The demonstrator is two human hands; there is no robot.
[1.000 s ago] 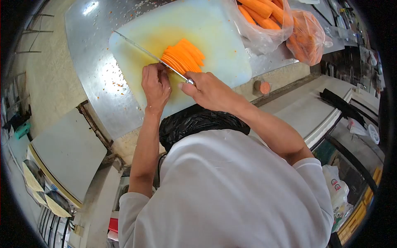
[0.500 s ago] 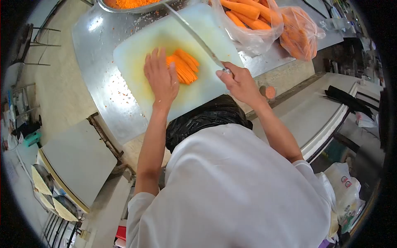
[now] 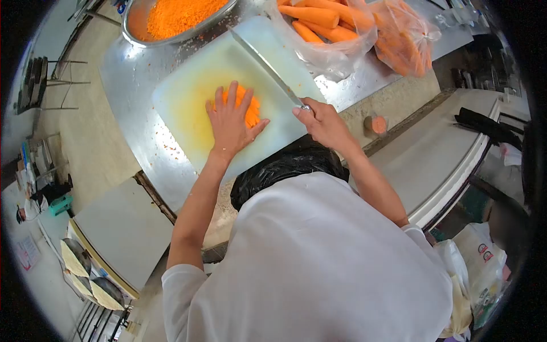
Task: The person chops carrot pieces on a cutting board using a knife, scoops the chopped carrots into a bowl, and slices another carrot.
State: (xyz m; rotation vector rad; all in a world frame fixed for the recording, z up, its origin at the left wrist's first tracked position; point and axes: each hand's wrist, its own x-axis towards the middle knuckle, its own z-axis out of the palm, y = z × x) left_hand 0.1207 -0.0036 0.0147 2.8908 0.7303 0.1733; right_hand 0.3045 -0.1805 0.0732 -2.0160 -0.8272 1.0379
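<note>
My left hand (image 3: 232,122) lies with fingers spread over a small pile of cut carrot (image 3: 252,112), covering much of it. The orange pieces show between the fingers and to their right. Wrapped round the handle of a long kitchen knife (image 3: 268,67), my right hand (image 3: 326,124) is closed at the right side of the board. The blade points up and to the left, apart from the carrot. Beneath it all is a pale cutting board (image 3: 188,94) with an orange-yellow stain around the carrot.
A metal bowl (image 3: 132,29) of finely chopped carrot stands at the upper left. Whole carrots fill an open plastic bag (image 3: 342,57), beside a second bag of carrots (image 3: 405,40). Carrot bits dot the metal table (image 3: 122,74). A black plastic bag (image 3: 285,171) hangs between me and the board.
My left hand has moved right from the pile's left side onto the carrot, its fingers spreading. The knife remains in my right hand. The view has shifted, showing more of the bowl.
</note>
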